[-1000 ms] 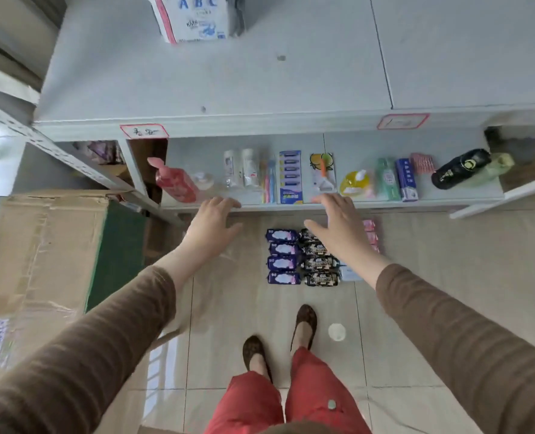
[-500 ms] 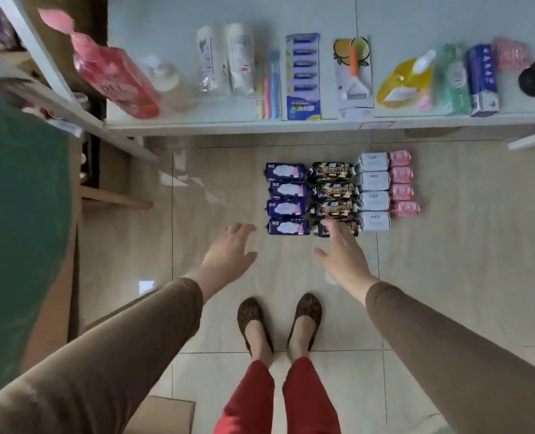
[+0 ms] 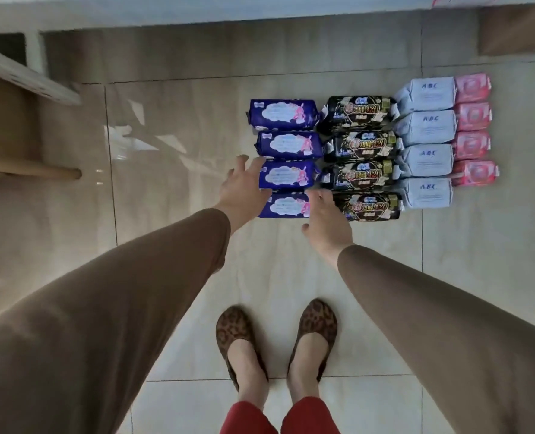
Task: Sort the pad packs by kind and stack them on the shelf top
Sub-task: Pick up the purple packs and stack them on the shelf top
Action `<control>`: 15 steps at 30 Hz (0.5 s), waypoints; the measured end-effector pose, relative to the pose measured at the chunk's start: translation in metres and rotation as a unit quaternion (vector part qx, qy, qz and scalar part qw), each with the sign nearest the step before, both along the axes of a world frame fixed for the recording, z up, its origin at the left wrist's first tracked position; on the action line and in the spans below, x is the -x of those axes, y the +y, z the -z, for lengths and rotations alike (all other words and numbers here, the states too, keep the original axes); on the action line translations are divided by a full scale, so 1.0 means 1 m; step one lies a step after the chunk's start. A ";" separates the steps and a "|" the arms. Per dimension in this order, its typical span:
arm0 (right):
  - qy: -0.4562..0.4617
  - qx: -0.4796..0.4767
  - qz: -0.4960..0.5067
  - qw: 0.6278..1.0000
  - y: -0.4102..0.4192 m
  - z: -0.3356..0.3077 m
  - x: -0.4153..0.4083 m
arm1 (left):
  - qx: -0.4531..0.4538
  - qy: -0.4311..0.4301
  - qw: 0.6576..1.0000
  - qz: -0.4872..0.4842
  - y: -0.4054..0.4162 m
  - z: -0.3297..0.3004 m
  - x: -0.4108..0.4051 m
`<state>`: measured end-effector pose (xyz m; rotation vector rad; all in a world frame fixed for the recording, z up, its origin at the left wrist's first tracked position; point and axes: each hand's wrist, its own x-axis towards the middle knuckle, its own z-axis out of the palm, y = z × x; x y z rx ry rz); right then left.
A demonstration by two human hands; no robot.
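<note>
Four columns of pad packs on the floor, already grouped by kind: purple packs [image 3: 286, 158] far left (nearest both hands), so likely first up. Left hand [image 3: 244, 189] and right hand [image 3: 327, 219] spread, holding nothing; contact unclear

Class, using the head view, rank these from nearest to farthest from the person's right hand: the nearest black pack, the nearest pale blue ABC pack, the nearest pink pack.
1. Nearest black plastic pad pack, just right of the right hand.
2. Nearest pale blue ABC pad pack, one column further right.
3. Nearest pink pad pack, in the outermost right column.
</note>
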<state>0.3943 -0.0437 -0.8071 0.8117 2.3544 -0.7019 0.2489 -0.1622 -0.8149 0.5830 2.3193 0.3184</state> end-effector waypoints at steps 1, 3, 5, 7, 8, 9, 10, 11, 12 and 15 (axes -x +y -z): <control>-0.006 -0.017 -0.006 1.000 -0.002 0.011 0.002 | 0.004 0.004 1.000 0.008 0.004 0.013 0.002; -0.008 -0.066 -0.028 0.997 -0.006 0.029 0.002 | 0.010 0.016 1.000 0.022 0.010 0.034 0.003; -0.007 -0.103 -0.053 0.993 -0.009 0.043 -0.002 | 0.009 0.027 0.999 0.023 0.013 0.051 0.002; -0.017 -0.112 -0.070 0.991 -0.011 0.057 -0.006 | 0.005 0.037 0.999 0.017 0.016 0.064 0.000; -0.020 -0.106 -0.071 0.992 -0.013 0.063 -0.009 | -0.001 0.039 0.999 0.015 0.016 0.069 -0.001; -0.019 -0.095 -0.067 0.993 -0.014 0.067 -0.011 | -0.007 0.038 0.999 0.012 0.016 0.072 -0.002; -0.013 -0.080 -0.060 0.995 -0.015 0.069 -0.014 | -0.014 0.036 0.999 0.009 0.015 0.072 -0.003; -0.004 -0.063 -0.052 0.997 -0.015 0.068 -0.018 | -0.019 0.033 0.999 0.007 0.012 0.071 -0.003; 0.005 -0.043 -0.043 0.998 -0.015 0.063 -0.022 | -0.023 0.033 0.999 0.007 0.008 0.067 -0.003; 0.025 0.006 -0.034 0.999 -0.008 0.028 -0.038 | -0.033 0.033 0.999 0.004 -0.014 0.034 -0.003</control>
